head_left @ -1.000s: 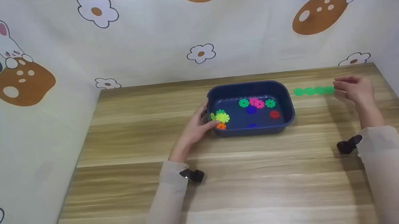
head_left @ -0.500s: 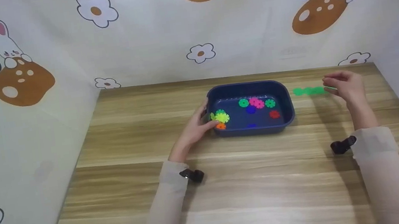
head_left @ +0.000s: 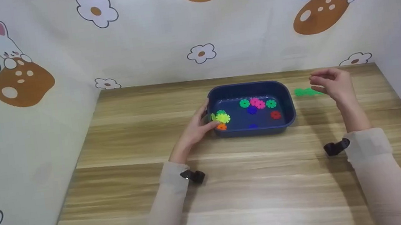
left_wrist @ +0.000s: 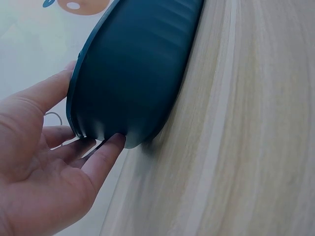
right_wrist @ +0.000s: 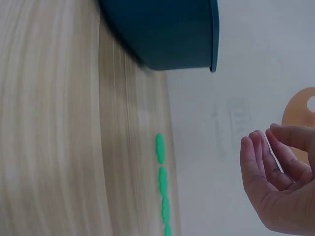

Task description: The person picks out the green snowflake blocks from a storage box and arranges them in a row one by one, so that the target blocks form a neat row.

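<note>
A dark blue plastic bin (head_left: 255,132) stands on the table, holding several toothed plastic discs. Among them are a yellow disc (head_left: 223,118), an orange disc (head_left: 221,126), pink discs (head_left: 257,103) and a red disc (head_left: 275,115). My left hand (head_left: 195,129) grips the bin's left end, thumb over the rim and fingers against the outer wall (left_wrist: 133,73). A row of green discs (right_wrist: 163,182) lies in a line right of the bin. Above that row is my right hand (head_left: 334,85), fingers loosely bent, with nothing visible between them; it partly covers the row in the head view.
The wood-grain table (head_left: 257,190) reaches back to a cream curtain (head_left: 152,37) printed with rabbits and flowers. Side curtains border it at left and right. Each sleeve carries a small black wrist camera (head_left: 336,147).
My right hand has moved left along the green row toward the bin, rising slightly, while the row stays on the table. My left hand and the bin have kept their places.
</note>
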Available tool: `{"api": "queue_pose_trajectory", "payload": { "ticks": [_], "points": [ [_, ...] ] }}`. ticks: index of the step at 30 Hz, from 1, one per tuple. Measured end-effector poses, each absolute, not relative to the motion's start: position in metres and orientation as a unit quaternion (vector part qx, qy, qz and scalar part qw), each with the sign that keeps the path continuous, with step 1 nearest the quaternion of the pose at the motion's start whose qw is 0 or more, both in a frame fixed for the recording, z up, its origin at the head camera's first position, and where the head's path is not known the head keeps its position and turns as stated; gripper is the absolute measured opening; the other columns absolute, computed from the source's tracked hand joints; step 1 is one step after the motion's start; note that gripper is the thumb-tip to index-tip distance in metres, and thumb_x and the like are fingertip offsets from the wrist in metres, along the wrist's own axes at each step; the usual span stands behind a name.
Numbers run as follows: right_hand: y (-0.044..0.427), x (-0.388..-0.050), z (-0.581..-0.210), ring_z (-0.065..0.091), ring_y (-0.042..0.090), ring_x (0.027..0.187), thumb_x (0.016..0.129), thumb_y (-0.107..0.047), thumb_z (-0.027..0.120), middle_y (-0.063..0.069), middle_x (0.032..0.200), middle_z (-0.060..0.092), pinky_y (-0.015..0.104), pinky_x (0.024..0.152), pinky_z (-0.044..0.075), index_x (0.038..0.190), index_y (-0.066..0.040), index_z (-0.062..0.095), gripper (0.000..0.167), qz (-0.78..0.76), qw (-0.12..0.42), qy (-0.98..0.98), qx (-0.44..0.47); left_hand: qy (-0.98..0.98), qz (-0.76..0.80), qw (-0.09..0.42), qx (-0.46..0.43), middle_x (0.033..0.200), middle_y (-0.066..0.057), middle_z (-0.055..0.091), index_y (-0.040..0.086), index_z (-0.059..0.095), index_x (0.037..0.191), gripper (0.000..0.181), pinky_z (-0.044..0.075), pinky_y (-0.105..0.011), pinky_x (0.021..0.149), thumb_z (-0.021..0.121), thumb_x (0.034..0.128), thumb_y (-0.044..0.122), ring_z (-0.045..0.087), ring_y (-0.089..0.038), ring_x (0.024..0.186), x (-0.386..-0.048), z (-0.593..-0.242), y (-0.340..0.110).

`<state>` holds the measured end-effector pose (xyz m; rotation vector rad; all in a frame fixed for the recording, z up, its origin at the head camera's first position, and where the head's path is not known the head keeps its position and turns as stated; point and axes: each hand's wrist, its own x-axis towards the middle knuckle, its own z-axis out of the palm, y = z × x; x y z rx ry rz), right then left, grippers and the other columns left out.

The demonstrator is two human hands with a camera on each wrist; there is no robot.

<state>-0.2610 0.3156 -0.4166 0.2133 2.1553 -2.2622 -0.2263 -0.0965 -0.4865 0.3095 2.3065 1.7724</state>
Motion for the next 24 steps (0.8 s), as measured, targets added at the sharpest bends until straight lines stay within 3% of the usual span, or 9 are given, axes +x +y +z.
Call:
{"api": "queue_pose_trajectory", "payload": {
  "ticks": [13,24],
  "points": [
    [0.280,-0.259,-0.410,0.071,0.006,0.080,0.093,-0.001,0.066,-0.004,0.087,0.074,0.020,0.076,0.061,0.114,0.009,0.063,0.024,-0.710,0.030,0.704,0.010,0.784,0.602,0.104,0.109,0.166,-0.015,0.020,0.010,0.022,0.159,0.084,0.024,-0.044,0.126,0.071,0.0915,0.012,0.025,-0.035,0.152,-0.226,-0.488,-0.095],
    [0.230,-0.261,-0.419,0.071,0.003,0.083,0.093,-0.005,0.068,-0.007,0.088,0.072,0.021,0.077,0.061,0.116,0.009,0.061,0.028,-0.672,0.061,0.738,-0.018,0.789,0.597,0.110,0.098,0.166,-0.015,0.022,0.013,0.023,0.160,0.084,0.026,-0.046,0.125,0.072,0.0913,0.016,0.027,-0.036,0.152,-0.225,-0.485,-0.096]
  ]
}}
